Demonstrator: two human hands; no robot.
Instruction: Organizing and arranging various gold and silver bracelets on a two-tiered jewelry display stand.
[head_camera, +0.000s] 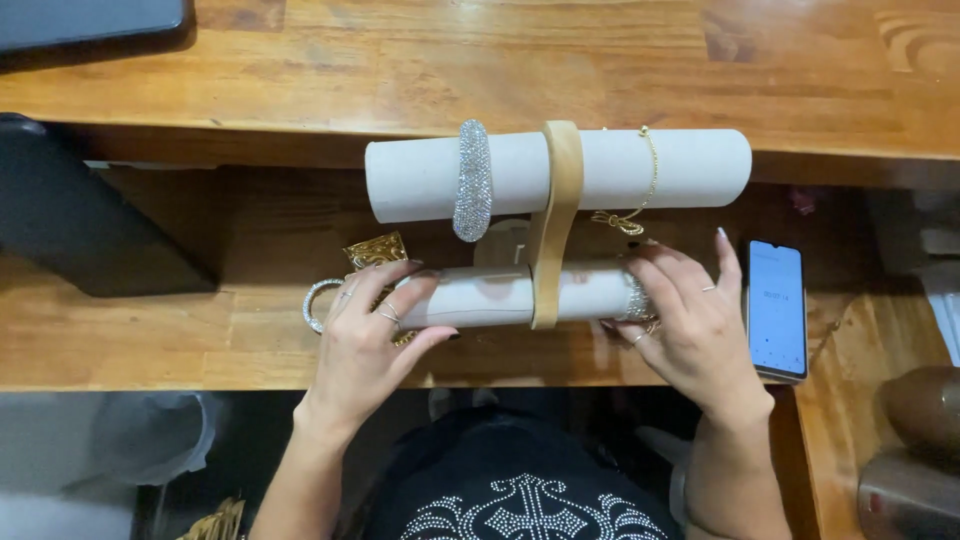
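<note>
A two-tier bracelet stand (556, 215) is sitting on the wooden worktop (620, 60). The left hand (368, 335) is gripping the lower roll (510, 295) at its left end, while the right hand (690, 320) is closing its fingers on a sparkly bracelet (636, 298) at the right end. A phone (777, 308) is lying just beside it.

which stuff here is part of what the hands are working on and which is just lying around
In hand: lower roll, sparkly bangle, left hand, right hand, upper roll, wide sparkly cuff, gold chain bracelet.
Lying about: phone, dark tablet.
</note>
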